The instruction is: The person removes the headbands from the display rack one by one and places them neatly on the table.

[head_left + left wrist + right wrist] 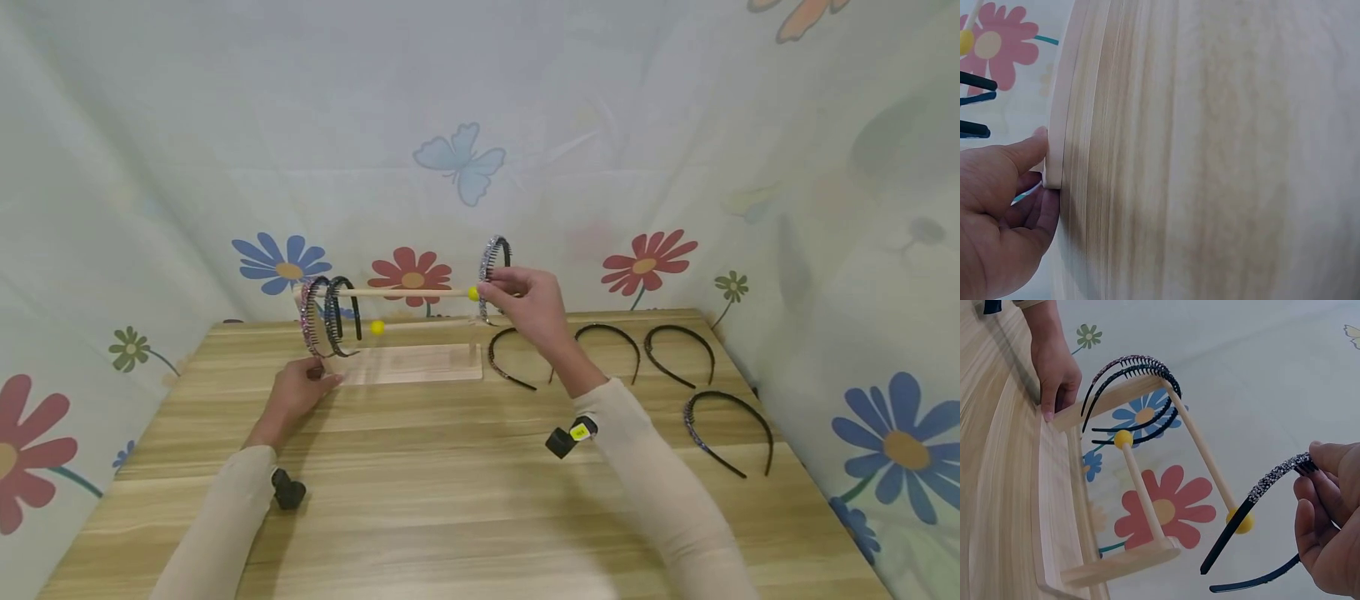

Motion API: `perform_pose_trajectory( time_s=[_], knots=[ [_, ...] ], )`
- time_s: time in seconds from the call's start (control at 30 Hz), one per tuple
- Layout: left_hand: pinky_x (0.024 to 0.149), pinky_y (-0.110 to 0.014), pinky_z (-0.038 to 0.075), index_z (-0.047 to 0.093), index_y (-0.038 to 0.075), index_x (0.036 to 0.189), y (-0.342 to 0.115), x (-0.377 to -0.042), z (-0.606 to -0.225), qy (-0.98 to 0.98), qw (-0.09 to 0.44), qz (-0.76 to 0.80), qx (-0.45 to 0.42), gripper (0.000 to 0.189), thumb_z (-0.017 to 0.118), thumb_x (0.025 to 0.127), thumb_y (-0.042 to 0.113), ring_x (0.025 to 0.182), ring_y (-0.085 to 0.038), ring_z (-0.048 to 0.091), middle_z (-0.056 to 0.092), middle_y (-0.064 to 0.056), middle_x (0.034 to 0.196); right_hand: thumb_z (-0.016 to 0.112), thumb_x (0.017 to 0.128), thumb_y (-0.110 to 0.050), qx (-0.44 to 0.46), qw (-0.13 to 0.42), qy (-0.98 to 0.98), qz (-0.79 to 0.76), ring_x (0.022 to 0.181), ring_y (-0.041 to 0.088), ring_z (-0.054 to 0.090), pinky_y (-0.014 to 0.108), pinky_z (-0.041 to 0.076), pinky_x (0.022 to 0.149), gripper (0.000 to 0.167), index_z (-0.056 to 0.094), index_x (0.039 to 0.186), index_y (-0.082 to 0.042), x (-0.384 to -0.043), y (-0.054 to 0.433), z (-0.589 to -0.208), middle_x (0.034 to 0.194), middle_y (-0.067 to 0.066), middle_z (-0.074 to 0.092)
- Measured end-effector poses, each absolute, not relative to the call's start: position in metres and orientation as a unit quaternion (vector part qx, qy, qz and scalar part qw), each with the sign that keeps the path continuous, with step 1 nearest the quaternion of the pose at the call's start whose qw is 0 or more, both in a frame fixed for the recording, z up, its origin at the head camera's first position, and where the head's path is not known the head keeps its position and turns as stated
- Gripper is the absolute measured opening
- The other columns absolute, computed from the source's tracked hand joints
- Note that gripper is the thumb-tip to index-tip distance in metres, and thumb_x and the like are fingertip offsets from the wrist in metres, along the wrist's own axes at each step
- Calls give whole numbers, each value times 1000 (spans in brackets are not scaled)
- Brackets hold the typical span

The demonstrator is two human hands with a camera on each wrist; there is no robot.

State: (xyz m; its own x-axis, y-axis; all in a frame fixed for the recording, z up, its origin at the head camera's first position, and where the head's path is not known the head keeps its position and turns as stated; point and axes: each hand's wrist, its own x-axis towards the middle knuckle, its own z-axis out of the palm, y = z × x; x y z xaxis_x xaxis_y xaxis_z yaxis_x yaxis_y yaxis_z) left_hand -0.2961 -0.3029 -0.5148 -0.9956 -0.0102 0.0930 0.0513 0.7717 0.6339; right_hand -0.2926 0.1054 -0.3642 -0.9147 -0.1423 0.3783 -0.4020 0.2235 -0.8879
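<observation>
A wooden headband stand point(420, 367) has an upper rod point(412, 292) tipped with a yellow ball point(473, 293); a lower rod point(1142, 490) ends in another yellow ball point(1124, 439). Two headbands hang near the left end of the upper rod, one pinkish point(307, 321) and one dark point(330, 321). At the base's left end my left hand point(296, 392) pinches its corner between thumb and fingers. My right hand point(531, 308) pinches a black headband with silver stones point(1272, 478) by its decorated part, beside the upper rod's ball. My fingers hide part of that headband.
Several headbands lie on the wooden table to the right, among them one behind my right wrist point(491, 360), one at the back point(678, 331) and one nearer the front point(731, 396). A flower-printed cloth point(465, 75) hangs behind the table point(420, 483).
</observation>
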Motion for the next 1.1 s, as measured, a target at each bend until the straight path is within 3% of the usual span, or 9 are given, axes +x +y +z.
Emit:
perform_pose_trajectory(
  time_s=[0.17,0.47,0.73,1.1],
  knots=[
    [81,-44,50,66,-7,122,-304,-296,-515,-940,44,-337,-13,41,71,98,26,94,-31,61,70,-27,116,79,91,-31,166,112,-776,598,97,21,72,30,59,76,42,72,123,-5,-289,117,-366,108,11,76],
    [66,-35,42,68,-4,108,-307,-299,-517,-941,44,-336,-16,30,71,97,24,77,-23,51,68,-16,94,80,91,-33,153,132,-790,579,96,21,71,24,56,71,39,74,119,-6,-283,135,-369,104,9,77],
    [74,-37,48,67,-6,118,-305,-298,-515,-940,45,-339,-15,37,71,97,25,88,-27,59,70,-27,113,80,89,-40,128,131,-805,564,96,20,69,26,56,73,44,74,119,-8,-276,155,-375,105,8,76],
    [85,-48,51,65,-8,123,-304,-296,-513,-940,38,-340,-13,41,70,98,23,99,-34,62,68,-31,120,79,89,-42,94,132,-827,539,98,22,70,24,55,73,46,74,119,-8,-265,185,-390,109,10,76]
  ],
)
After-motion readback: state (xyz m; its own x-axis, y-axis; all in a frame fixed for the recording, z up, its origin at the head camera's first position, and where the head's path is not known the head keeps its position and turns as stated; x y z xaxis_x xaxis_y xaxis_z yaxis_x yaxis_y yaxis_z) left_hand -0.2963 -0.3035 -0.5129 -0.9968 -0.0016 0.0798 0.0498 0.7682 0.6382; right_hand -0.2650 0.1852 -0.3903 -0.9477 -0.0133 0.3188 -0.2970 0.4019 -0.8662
